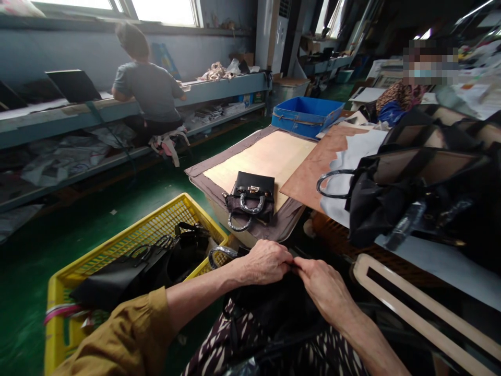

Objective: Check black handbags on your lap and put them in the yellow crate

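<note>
On my lap lies a black handbag [274,308], with one plastic-wrapped handle [221,255] sticking out to the left. My left hand [268,262] is closed on the bag's upper edge, thumb and fingers pinched together. Close against it, my right hand [323,282] pinches the same dark edge from the right. Whatever small part sits between the fingertips is hidden. Beyond my hands, a small black handbag [254,196] with wrapped handles and a metal clasp rests on the cloth-covered table [219,180].
A yellow crate [136,224] with black bags stands at left. Several black bags [422,177] crowd the right-hand table, near a pale slotted frame [422,308]. Further back are a blue bin [307,115], one person at a bench [146,89] and another at far right [403,99].
</note>
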`<state>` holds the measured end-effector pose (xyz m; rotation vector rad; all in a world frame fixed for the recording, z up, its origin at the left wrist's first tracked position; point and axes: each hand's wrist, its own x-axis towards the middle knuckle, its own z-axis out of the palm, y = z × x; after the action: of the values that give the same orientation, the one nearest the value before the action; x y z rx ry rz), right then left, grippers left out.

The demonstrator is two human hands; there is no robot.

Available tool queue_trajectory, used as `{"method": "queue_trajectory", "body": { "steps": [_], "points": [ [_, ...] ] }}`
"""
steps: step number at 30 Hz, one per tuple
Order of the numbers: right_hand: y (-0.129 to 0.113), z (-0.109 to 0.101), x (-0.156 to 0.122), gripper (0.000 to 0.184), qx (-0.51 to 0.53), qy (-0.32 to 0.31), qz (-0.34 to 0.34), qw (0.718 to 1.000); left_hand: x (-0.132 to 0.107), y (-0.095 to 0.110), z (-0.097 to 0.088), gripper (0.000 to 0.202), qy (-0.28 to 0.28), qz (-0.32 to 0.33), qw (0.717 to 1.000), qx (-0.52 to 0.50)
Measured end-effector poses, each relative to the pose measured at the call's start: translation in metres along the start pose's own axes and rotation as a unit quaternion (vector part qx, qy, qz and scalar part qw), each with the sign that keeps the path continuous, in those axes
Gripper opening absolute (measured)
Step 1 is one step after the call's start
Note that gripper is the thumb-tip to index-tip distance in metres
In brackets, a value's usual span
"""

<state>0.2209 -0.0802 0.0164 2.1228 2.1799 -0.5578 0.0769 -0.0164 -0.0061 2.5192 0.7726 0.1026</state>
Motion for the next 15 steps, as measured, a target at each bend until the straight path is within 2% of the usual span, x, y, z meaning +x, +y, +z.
{"method": "queue_trajectory", "body": {
  "steps": [4,8,11,15],
  "points": [
    [0.002,0.001,0.003,0.024,0.054,-0.004,-0.015,0.998,-0.004,-0.016,-0.014,0.018,-0.029,0.001,1.000,-0.004],
    [0.006,0.003,0.001,0.024,0.066,-0.003,0.003,0.998,-0.019,-0.052,-0.029,0.036,-0.061,-0.062,0.993,-0.077],
    [0.007,0.004,0.000,0.025,0.076,-0.002,0.007,0.997,-0.031,-0.075,-0.025,0.037,-0.089,-0.105,0.968,-0.211],
    [0.006,0.004,0.003,0.027,0.072,-0.010,0.016,0.997,-0.038,-0.083,-0.011,0.038,-0.082,-0.118,0.940,-0.311]
  ]
}}
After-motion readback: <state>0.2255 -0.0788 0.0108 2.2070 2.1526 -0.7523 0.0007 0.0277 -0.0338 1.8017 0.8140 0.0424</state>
